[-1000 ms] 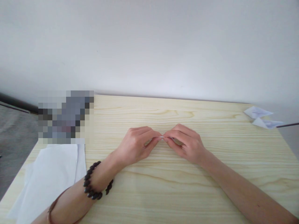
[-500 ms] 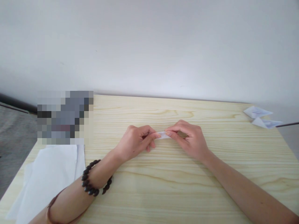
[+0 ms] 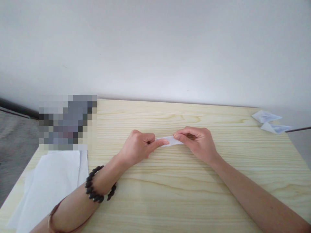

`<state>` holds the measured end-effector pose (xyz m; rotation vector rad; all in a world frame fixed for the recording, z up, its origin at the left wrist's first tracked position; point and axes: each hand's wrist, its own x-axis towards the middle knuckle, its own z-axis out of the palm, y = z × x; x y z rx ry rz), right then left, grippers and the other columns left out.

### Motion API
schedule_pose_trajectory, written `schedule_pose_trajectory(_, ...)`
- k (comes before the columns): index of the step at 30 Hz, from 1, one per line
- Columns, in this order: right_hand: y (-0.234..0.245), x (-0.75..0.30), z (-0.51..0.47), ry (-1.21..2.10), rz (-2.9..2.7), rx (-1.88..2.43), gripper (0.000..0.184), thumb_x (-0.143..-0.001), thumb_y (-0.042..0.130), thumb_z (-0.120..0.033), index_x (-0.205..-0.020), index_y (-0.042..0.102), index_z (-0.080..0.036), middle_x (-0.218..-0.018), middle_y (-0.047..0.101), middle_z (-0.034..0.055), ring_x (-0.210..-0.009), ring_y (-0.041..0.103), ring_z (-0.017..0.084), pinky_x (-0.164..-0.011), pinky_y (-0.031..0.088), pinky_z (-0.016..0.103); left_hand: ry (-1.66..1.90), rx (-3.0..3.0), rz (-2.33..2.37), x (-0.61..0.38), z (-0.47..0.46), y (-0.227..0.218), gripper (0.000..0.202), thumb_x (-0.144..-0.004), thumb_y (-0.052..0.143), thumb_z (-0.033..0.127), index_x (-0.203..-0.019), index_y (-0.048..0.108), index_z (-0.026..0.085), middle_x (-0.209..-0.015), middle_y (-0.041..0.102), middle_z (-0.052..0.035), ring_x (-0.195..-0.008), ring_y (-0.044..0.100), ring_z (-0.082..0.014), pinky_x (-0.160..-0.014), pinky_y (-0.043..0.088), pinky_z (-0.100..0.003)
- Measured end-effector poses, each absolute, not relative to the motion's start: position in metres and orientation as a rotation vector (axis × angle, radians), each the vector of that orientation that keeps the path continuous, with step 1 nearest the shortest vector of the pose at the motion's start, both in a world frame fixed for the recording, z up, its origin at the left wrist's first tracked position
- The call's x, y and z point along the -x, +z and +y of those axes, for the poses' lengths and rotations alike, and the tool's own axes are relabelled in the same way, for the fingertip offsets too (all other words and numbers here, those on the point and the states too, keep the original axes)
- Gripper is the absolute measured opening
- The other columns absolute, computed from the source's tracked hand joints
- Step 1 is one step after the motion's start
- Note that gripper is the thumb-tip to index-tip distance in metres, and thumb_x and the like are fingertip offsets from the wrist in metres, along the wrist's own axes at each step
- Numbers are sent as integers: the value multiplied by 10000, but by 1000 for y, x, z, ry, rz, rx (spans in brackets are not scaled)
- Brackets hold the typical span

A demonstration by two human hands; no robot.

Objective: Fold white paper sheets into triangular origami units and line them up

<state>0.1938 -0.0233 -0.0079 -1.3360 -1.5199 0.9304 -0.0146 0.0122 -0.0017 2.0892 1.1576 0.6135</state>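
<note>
Left hand (image 3: 137, 147) with thumb (image 3: 159, 142) laid straight, right hand (image 3: 202, 144) pinching with its fingers (image 3: 190, 130), both forearms (image 3: 252, 191) angled inward

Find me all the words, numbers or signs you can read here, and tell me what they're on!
There are none that I can read.
White paper strip in the left hand and right hand: no writing shows.
White paper sheets: no writing shows.
Two folded paper pieces: too small and blurred to tell.
Pixelated patch: anything written there is hidden.
</note>
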Motion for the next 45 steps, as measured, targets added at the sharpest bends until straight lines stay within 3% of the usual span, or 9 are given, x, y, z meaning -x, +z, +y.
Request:
schedule_pose_trajectory(4,-8,-196,-22,974,-1510,1344,118,-793,702,-318,-762,751,-214,-759,757,5,-672,693,139,-602,545,214,701,-2241,1149,16,11,-5,510,-884,547,418,-457,502,143,-370,413,63,-362,325,-34,-385,238,-180)
schedule_pose_trajectory(7,-10,-197,-20,981,-1481,1363,123,-791,705,-333,-765,745,-219,-752,753,1,-661,685,135,-588,536,211,771,-2278,1063,17,10,-7,278,-822,644,446,-878,653,173,-605,617,50,-451,465,-52,-442,356,-164)
schedule_pose_trajectory(10,-13,-196,-19,975,-1447,1365,130,-786,710,-344,-775,730,-216,-728,739,-2,-629,662,124,-559,517,206,814,-2326,867,18,10,-9,367,-801,687,416,-1088,603,204,-910,708,-23,-666,621,-100,-567,470,-183)
schedule_pose_trajectory(13,-16,-196,-19,980,-1432,1333,143,-802,697,-350,-822,713,-210,-732,726,1,-625,643,117,-560,505,205,836,-2334,793,18,12,-9,188,-866,631,280,-1031,633,192,-971,716,-44,-802,664,-122,-674,506,-198)
schedule_pose_trajectory(19,-13,-200,-22,925,-1676,1205,181,-879,605,-329,-981,684,-202,-894,718,27,-746,649,128,-656,504,228,911,-2288,937,16,12,-8,139,-895,576,232,-972,673,171,-874,735,-27,-652,639,-93,-582,477,-169)
schedule_pose_trajectory(24,-10,-197,-22,750,-1850,1187,121,-886,598,-244,-955,679,-186,-854,720,17,-712,637,100,-624,476,191,878,-2305,904,16,11,-6,154,-892,568,185,-1008,670,188,-901,736,-9,-580,592,-63,-564,464,-162)
schedule_pose_trajectory(31,-17,-195,-23,502,-2095,1042,101,-895,596,-238,-912,664,-164,-720,659,14,-636,575,108,-611,437,224,823,-2284,802,16,10,-4,129,-888,581,190,-948,695,173,-847,748,-16,-710,669,-106,-612,491,-174)
schedule_pose_trajectory(40,-16,-193,-25,382,-2121,1050,131,-918,535,-175,-877,657,-150,-678,644,19,-609,543,115,-608,412,238,786,-2051,963,12,7,0,131,-857,618,229,-843,735,172,-762,757,14,-595,641,-82,-544,453,-142)
schedule_pose_trajectory(45,-12,-192,-25,454,-2038,1146,184,-929,521,-217,-795,635,-167,-633,614,-2,-546,518,97,-543,404,226,682,-1973,1103,14,10,0,294,-846,624,357,-643,707,162,-525,669,36,-420,515,-61,-428,371,-153)
